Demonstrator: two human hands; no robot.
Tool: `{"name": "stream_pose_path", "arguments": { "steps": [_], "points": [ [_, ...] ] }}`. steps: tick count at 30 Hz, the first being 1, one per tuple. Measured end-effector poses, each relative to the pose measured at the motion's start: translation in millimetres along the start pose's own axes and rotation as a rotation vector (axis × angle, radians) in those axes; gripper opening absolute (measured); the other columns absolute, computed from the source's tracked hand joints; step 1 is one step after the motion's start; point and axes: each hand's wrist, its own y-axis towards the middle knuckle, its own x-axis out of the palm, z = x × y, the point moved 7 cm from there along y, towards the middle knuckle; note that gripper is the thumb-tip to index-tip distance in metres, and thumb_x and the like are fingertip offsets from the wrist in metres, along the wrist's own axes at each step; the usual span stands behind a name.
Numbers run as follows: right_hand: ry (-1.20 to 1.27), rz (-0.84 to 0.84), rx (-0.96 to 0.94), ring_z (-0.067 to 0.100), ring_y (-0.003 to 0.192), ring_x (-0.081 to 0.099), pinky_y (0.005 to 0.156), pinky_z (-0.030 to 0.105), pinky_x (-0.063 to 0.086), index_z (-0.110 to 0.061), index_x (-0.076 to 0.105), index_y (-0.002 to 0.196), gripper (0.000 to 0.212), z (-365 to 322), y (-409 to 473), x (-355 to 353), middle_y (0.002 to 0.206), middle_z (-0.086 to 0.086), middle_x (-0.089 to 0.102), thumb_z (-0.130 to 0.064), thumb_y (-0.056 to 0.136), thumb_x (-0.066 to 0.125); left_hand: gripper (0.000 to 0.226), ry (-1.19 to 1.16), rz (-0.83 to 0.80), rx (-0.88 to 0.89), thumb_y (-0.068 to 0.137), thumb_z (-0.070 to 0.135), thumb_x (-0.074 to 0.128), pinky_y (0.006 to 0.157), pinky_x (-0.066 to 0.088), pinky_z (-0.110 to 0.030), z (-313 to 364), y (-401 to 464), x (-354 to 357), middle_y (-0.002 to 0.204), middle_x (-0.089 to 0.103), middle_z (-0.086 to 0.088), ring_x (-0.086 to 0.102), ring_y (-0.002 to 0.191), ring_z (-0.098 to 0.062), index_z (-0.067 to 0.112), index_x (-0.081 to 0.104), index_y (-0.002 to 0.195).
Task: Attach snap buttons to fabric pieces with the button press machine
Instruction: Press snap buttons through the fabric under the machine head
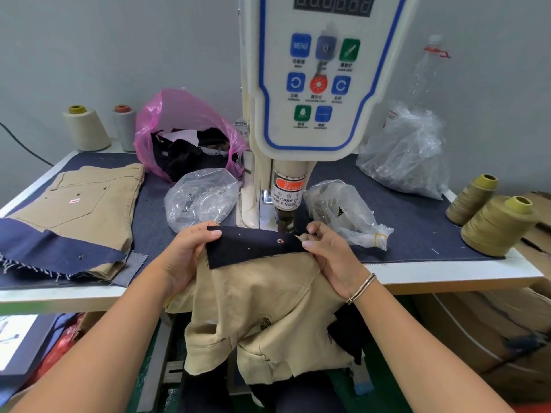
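Two bare forearms are seen reaching up from the bottom edge, and beneath them a khaki garment [268,317] is draped over the table's front edge and hangs down toward the lap. On top of this garment a dark navy fabric piece [253,245] is held — its left end is pinched by the left hand [185,254], thumb on top, and its right end is gripped by the right hand [331,257], whose fingers are curled round the edge. A snap button [280,241] is seen set in the dark piece near its right end, with a red dot of light just beside it. The piece is held directly in front of the button press machine [313,84], just below its head, where a finger-warning label is fixed.

A bracelet [360,289] is worn on the right wrist. On the denim-covered table [417,234] are laid folded khaki trousers [89,198] at the left, clear plastic bags [202,198] either side of the machine, a pink bag [185,114] behind — and olive thread cones [495,228] at the right.
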Motion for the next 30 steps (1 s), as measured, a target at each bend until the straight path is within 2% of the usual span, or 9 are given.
{"name": "stream_pose_path", "arguments": {
  "steps": [4, 8, 12, 14, 16, 18, 20, 23, 30],
  "points": [
    [-0.074, -0.005, -0.045, 0.001, 0.054, 0.049, 0.053, 0.014, 0.043, -0.013, 0.042, 0.086, 0.023, -2, -4, 2, 0.062, -0.009, 0.053, 0.007, 0.079, 0.049, 0.007, 0.124, 0.034, 0.072, 0.068, 0.016, 0.059, 0.051, 0.045, -0.018, 1, 1, 4, 0.059, 0.059, 0.000, 0.054, 0.053, -0.009, 0.018, 0.060, 0.061],
    [-0.253, -0.031, -0.086, 0.002, 0.060, 0.043, 0.057, 0.013, 0.036, -0.013, 0.047, 0.083, 0.020, -1, -13, 4, 0.069, -0.006, 0.049, 0.001, 0.070, 0.052, 0.010, 0.311, 0.024, 0.216, 0.074, 0.015, 0.058, 0.057, 0.042, -0.013, 2, -2, 12, 0.061, 0.059, 0.006, 0.053, 0.058, -0.004, 0.008, 0.052, 0.075],
    [-0.567, -0.053, -0.118, 0.005, 0.076, 0.054, 0.072, 0.017, 0.044, -0.019, 0.058, 0.094, 0.025, -6, -27, -1, 0.079, -0.007, 0.058, 0.004, 0.085, 0.058, 0.015, 0.412, 0.064, 0.222, 0.076, 0.021, 0.058, 0.072, 0.038, -0.032, 0, -4, 9, 0.073, 0.052, -0.013, 0.048, 0.073, -0.020, 0.007, 0.054, 0.078],
    [-0.719, 0.165, -0.246, 0.005, 0.081, 0.058, 0.077, 0.020, 0.045, -0.026, 0.061, 0.091, 0.024, -33, -31, -19, 0.083, -0.010, 0.063, -0.002, 0.088, 0.061, 0.017, 0.420, 0.077, 0.211, 0.076, 0.022, 0.058, 0.075, 0.037, -0.036, 0, -4, 8, 0.076, 0.052, -0.015, 0.048, 0.075, -0.022, 0.006, 0.054, 0.079],
    [-1.024, 0.512, -0.402, 0.008, 0.089, 0.054, 0.077, 0.022, 0.040, -0.029, 0.063, 0.082, 0.016, -72, -36, -43, 0.088, -0.012, 0.060, -0.014, 0.088, 0.063, 0.018, 0.433, 0.086, 0.209, 0.075, 0.022, 0.059, 0.075, 0.036, -0.036, 1, -4, 9, 0.076, 0.051, -0.014, 0.046, 0.075, -0.023, 0.006, 0.054, 0.079],
    [-1.438, 0.712, -0.367, 0.020, 0.107, 0.044, 0.088, 0.033, 0.034, -0.025, 0.070, 0.084, 0.009, -97, -30, -60, 0.105, -0.005, 0.055, -0.025, 0.088, 0.063, 0.019, 0.454, 0.091, 0.211, 0.074, 0.023, 0.060, 0.074, 0.034, -0.036, 0, -4, 9, 0.075, 0.050, -0.013, 0.044, 0.073, -0.023, 0.005, 0.054, 0.079],
    [-1.808, 0.664, -0.196, 0.025, 0.125, 0.029, 0.100, 0.039, 0.020, -0.030, 0.074, 0.093, 0.016, -97, -8, -69, 0.131, 0.000, 0.046, -0.034, 0.089, 0.059, 0.017, 0.468, 0.100, 0.214, 0.074, 0.023, 0.060, 0.073, 0.034, -0.036, 0, -5, 9, 0.072, 0.050, -0.013, 0.044, 0.072, -0.023, 0.007, 0.054, 0.077],
    [-2.075, 0.499, -0.084, 0.026, 0.137, 0.014, 0.103, 0.041, 0.011, -0.042, 0.071, 0.098, 0.020, -85, 24, -65, 0.148, -0.001, 0.030, -0.042, 0.090, 0.052, 0.009, 0.515, 0.130, 0.241, 0.074, 0.023, 0.060, 0.068, 0.034, -0.034, 1, -6, 9, 0.067, 0.047, -0.012, 0.043, 0.067, -0.020, 0.017, 0.055, 0.071],
    [-2.276, 0.519, 0.021, 0.023, 0.119, 0.034, 0.099, 0.041, 0.022, -0.023, 0.064, 0.111, 0.033, -73, 59, -64, 0.123, 0.000, 0.048, -0.038, 0.092, 0.043, 0.009, 0.576, 0.162, 0.261, 0.073, 0.024, 0.059, 0.067, 0.035, -0.034, 1, -6, 8, 0.065, 0.046, -0.012, 0.043, 0.066, -0.020, 0.018, 0.054, 0.070]
  ]
}}
